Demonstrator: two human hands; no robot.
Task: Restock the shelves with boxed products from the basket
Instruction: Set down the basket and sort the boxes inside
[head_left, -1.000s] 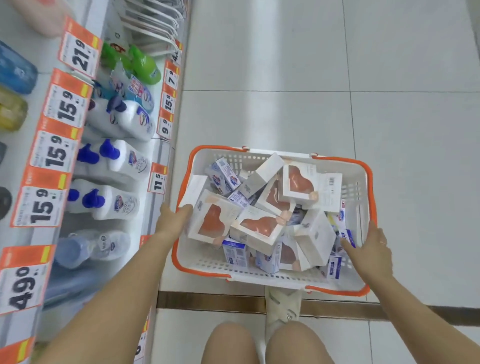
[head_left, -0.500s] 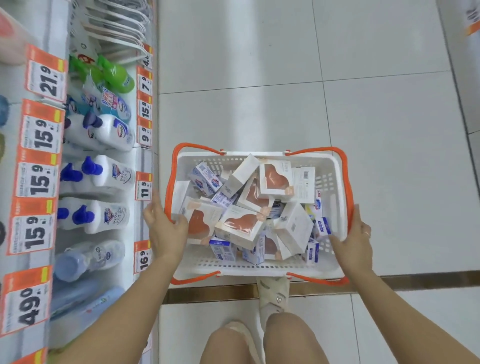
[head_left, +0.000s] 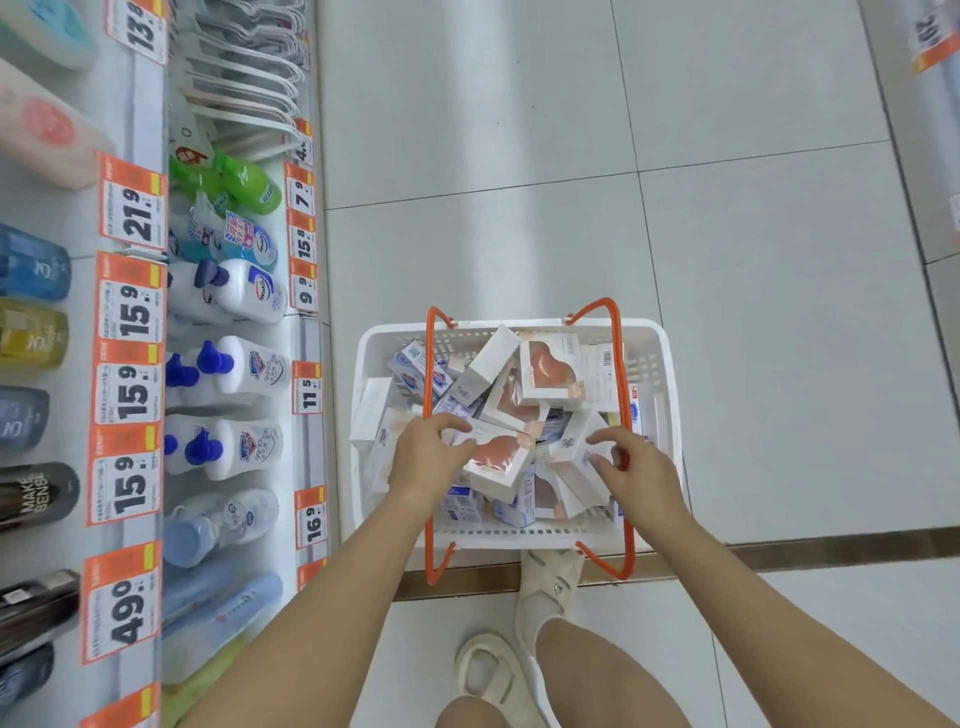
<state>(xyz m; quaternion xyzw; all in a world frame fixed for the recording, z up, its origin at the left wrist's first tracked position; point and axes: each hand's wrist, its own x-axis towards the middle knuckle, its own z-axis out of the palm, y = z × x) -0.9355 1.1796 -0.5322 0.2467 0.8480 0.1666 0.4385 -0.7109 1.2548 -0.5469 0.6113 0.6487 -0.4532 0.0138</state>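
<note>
Two hands above basket (head_left: 655, 364), left hand (head_left: 427, 457) touching boxes (head_left: 496, 457)

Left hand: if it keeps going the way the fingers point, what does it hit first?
Probably the heart-window box right at the left hand's fingertips in the basket; they may already touch, depth unclear.

Plastic, card and glossy tile

The basket (head_left: 657, 415) is white perforated plastic with smooth orange handles (head_left: 430, 395); the boxes (head_left: 498, 462) in it look like matt white card, some with clear windows. The floor (head_left: 519, 156) is pale tile with a shiny finish, crossed by a brushed metal strip (head_left: 779, 558). Shelf bottles (head_left: 234, 364) are glossy plastic; price tags (head_left: 130, 306) look like paper.
</note>
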